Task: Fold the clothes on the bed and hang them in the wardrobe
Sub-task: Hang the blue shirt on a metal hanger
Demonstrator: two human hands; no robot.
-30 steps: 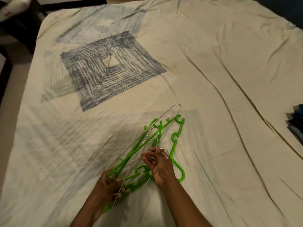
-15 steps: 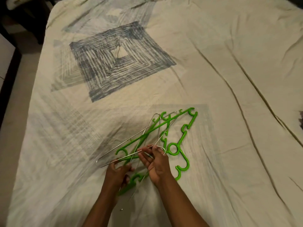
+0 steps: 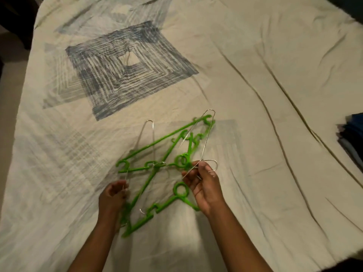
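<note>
Green plastic hangers (image 3: 157,169) lie tangled on the cream bedsheet (image 3: 255,95) near its front edge. My right hand (image 3: 204,183) pinches a thin metal wire hanger (image 3: 206,138) near its hook, lifted over the right side of the green ones. My left hand (image 3: 114,197) grips a second wire hanger (image 3: 152,134), which points away up the bed. A stack of folded dark and blue clothes (image 3: 351,138) sits at the right edge of the view, partly cut off.
The sheet has a blue-grey square print (image 3: 125,65) at the upper left and long creases across the right half. Floor shows along the left side of the bed (image 3: 7,107). Dark furniture stands at the far left corner (image 3: 15,20).
The two wire hangers have come apart: my right hand has drawn one to the right, my left hand holds the other at the left. The green hangers are spread wider on the sheet.
</note>
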